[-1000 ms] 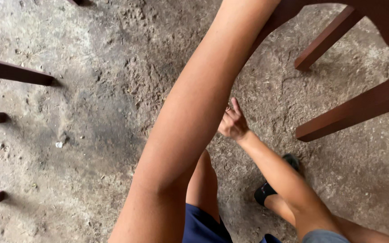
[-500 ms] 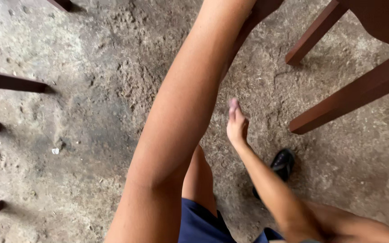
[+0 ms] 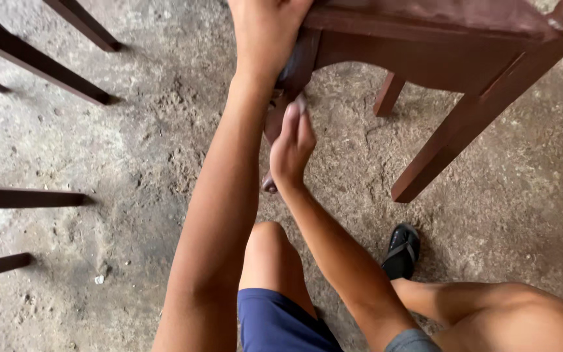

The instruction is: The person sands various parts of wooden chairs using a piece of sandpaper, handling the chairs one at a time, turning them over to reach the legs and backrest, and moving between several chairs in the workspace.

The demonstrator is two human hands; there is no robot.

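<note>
A dark red-brown wooden chair [image 3: 444, 39] stands at the top right of the head view. My left hand [image 3: 265, 32] is closed over the front corner of its seat, the arm reaching up from the bottom left. My right hand [image 3: 292, 145] lies lower, fingers straight and together, pressed flat against the chair's front leg [image 3: 298, 68]. Both hands hide most of that leg. Whether anything sits under the right palm is hidden. Two other chair legs [image 3: 451, 146] show to the right.
The floor [image 3: 131, 150] is rough, dusty concrete. Dark wooden legs of other furniture [image 3: 40, 72] jut in from the left edge, with more lower down [image 3: 27, 198]. My foot in a black sandal [image 3: 402, 251] rests right of my arm; blue shorts [image 3: 278, 322] and my knees fill the bottom.
The view has tilted up, so the chair seat and my left hand on its corner now show. My right hand has moved up and forward onto the chair's front leg.
</note>
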